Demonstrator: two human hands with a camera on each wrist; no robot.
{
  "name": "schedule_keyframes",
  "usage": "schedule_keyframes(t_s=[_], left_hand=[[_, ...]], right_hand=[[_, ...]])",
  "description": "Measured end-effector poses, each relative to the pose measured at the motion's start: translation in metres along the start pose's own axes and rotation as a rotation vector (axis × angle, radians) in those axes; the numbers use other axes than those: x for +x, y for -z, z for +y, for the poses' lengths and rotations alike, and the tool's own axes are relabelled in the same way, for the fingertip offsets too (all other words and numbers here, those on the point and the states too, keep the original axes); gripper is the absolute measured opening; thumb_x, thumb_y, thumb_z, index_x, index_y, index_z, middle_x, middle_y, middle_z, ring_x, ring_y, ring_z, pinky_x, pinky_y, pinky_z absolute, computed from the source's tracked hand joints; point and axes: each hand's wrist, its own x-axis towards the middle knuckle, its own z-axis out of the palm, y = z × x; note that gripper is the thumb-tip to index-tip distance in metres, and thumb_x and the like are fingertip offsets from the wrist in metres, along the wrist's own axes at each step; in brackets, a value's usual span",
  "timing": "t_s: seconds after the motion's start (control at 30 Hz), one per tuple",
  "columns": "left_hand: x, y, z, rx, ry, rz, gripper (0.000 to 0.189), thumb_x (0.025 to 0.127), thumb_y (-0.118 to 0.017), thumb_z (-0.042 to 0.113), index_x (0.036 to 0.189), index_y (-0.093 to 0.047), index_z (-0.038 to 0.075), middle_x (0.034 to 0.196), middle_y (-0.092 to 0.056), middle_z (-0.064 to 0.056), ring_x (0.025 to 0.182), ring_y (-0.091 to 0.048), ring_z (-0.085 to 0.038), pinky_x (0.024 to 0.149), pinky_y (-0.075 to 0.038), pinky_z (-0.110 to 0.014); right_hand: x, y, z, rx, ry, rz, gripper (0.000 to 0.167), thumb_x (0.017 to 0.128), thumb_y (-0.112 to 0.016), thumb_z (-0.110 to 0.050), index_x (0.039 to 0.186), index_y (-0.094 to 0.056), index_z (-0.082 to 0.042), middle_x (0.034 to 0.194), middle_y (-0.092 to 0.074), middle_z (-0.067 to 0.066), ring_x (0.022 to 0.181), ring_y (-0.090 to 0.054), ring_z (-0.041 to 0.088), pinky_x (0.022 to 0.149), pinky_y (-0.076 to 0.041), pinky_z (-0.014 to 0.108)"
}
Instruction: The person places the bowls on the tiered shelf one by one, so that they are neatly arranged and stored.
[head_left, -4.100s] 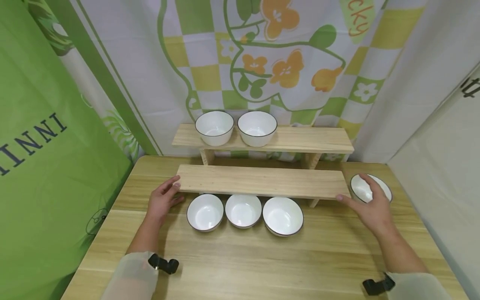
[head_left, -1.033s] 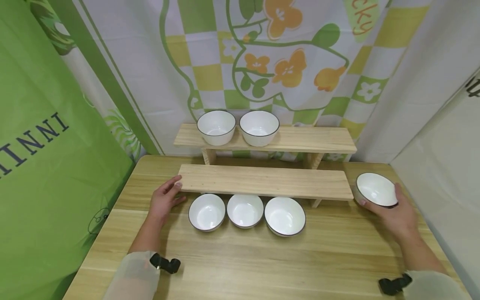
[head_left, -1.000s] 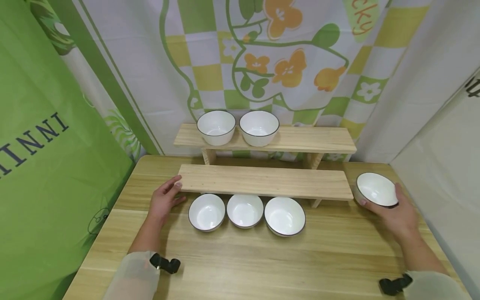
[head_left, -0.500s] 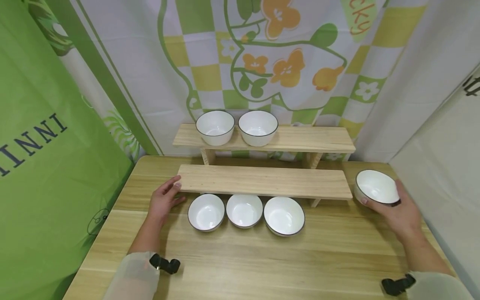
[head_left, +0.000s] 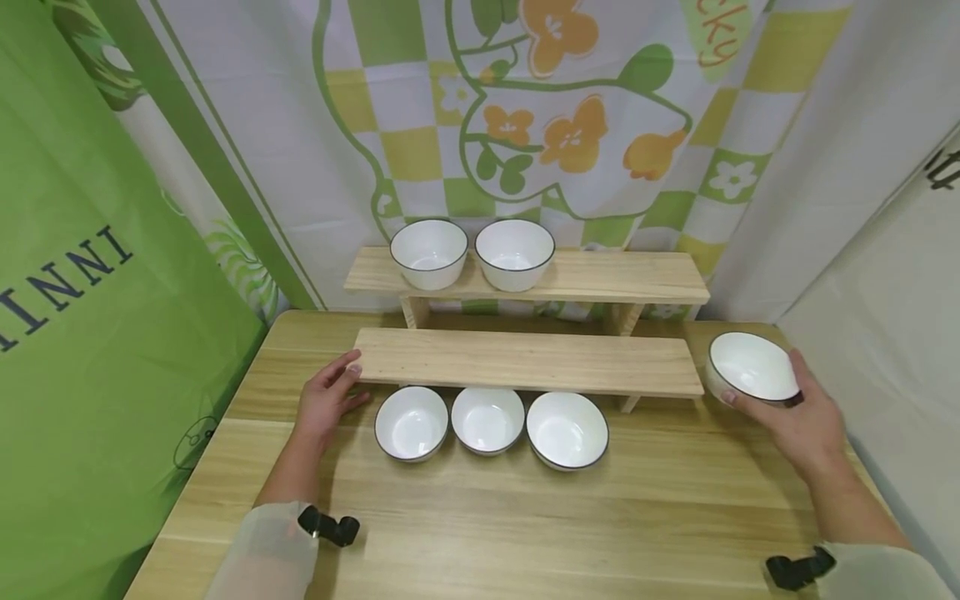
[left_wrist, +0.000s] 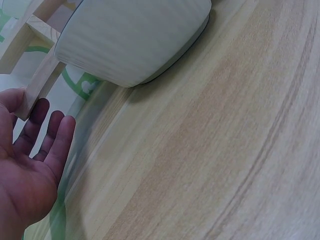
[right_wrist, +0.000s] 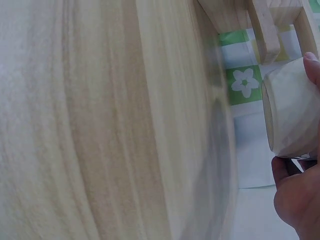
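At the right of the head view, my right hand (head_left: pixel 806 421) grips a white bowl (head_left: pixel 753 367) with a dark rim, thumb on its near side and fingers round the right. The right wrist view shows this bowl (right_wrist: pixel 292 110) held off the table. My left hand (head_left: pixel 324 400) pinches the left end of the lower shelf board (head_left: pixel 525 360); in the left wrist view, that board end (left_wrist: pixel 37 87) sits between thumb and index finger, the other fingers loosely extended. Three similar bowls (head_left: pixel 567 431) stand in a row before the lower board.
Two more white bowls (head_left: pixel 514 256) stand on the left half of the upper shelf board (head_left: pixel 622 275). The two-step wooden rack rests on a wooden table (head_left: pixel 480 533). A patterned curtain (head_left: pixel 570 150) hangs behind, with a green cloth (head_left: pixel 112 333) at left.
My right hand has left the lower board's right end and taken hold of the bowl beside it, lifting it slightly up and away. The left hand stays on the board.
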Motion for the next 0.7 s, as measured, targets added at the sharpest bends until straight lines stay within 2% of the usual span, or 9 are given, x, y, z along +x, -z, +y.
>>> schedule_keyframes(t_s=[0.33,0.7], left_hand=[[0.000,-0.001,0.001,0.013,0.000,0.002,0.053,0.104,-0.066,0.025,0.152,-0.052,0.007,0.144,-0.049,-0.009,0.117,-0.058,-0.013,0.102,-0.058,-0.043],[0.000,-0.001,0.001,0.013,0.008,-0.001,0.053,0.105,-0.066,0.024,0.153,-0.051,0.009,0.149,-0.047,-0.010,0.117,-0.058,-0.013,0.102,-0.057,-0.044]], right_hand=[[-0.002,0.005,-0.013,0.015,0.008,0.014,0.115,0.083,-0.086,-0.046,0.167,-0.011,-0.021,0.167,-0.016,0.027,0.151,-0.014,0.054,0.124,-0.014,0.067],[-0.005,0.008,-0.030,0.019,0.014,-0.005,0.113,0.083,-0.086,-0.048,0.168,-0.014,-0.027,0.165,-0.021,0.029,0.151,-0.020,0.052,0.124,-0.019,0.063]])
